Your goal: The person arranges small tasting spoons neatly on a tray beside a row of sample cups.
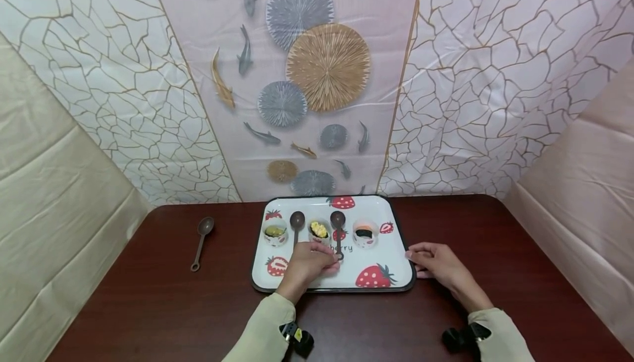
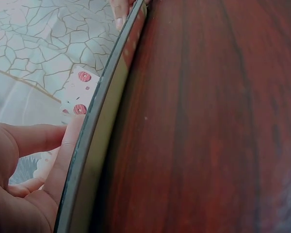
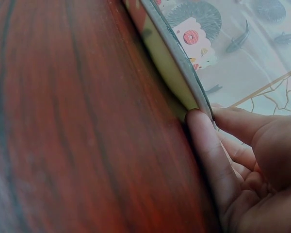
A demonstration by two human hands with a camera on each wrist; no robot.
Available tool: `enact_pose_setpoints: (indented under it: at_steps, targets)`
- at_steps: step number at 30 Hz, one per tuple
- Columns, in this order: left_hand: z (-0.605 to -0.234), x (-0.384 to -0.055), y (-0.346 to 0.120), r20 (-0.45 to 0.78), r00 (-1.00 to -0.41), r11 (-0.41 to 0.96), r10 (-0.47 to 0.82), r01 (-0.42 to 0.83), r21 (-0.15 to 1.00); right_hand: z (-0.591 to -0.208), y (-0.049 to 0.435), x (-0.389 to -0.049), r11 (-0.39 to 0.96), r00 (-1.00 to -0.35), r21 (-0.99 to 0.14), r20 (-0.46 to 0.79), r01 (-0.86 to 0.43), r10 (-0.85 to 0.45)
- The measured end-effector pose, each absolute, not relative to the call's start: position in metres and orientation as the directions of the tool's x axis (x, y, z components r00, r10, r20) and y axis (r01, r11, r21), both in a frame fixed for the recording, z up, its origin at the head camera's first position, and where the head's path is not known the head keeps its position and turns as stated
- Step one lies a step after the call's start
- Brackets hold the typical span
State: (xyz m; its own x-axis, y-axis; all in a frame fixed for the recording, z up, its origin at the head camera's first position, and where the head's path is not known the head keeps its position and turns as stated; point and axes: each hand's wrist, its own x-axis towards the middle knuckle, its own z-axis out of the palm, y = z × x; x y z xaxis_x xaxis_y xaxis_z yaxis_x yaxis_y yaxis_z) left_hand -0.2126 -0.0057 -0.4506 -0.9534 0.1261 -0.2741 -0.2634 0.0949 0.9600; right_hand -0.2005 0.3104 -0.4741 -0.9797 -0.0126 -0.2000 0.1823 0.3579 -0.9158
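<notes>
My left hand (image 1: 309, 263) is over the middle of a white strawberry-print tray (image 1: 312, 280) with a dark rim. Its fingertips lie beside the ring end of a brown spoon (image 1: 338, 220); whether they pinch it I cannot tell. Another brown spoon (image 1: 297, 220) has its lower handle hidden behind that hand. At the right front corner, my right hand (image 1: 441, 265) grips the tray's rim, thumb and fingers on either side in the right wrist view. Small printed cups stand in a row: one with green food (image 1: 275, 239), one with yellow pieces (image 1: 319, 230), one with something dark and pinkish (image 1: 365, 241).
A third brown spoon (image 1: 200, 243) lies on the dark wooden table (image 1: 148, 296), left of the tray. Behind the tray, a patterned cloth (image 1: 327, 131) hangs at the table's back edge. Beige cloth (image 1: 59, 186) closes off the sides.
</notes>
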Motion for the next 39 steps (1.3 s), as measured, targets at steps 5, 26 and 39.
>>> enact_pose_setpoints:
  at_steps: [5, 26, 39]
  targets:
    - [-0.451, -0.210, -0.008, -0.251, -0.959, 0.083, 0.133, -0.241, 0.967, -0.474, 0.309, -0.201, 0.350, -0.979, -0.919, -0.203, 0.182, -0.023]
    - [-0.451, -0.211, -0.011, -0.179, -0.970, 0.108, 0.166, -0.163, 0.981, -0.471, 0.313, -0.200, 0.364, -0.976, -0.912, -0.216, 0.192, -0.025]
    - [-0.427, -0.202, -0.032, -0.173, -0.952, 0.175, 0.251, -0.131, 0.976, -0.471, 0.312, -0.202, 0.370, -0.977, -0.912, -0.208, 0.179, -0.040]
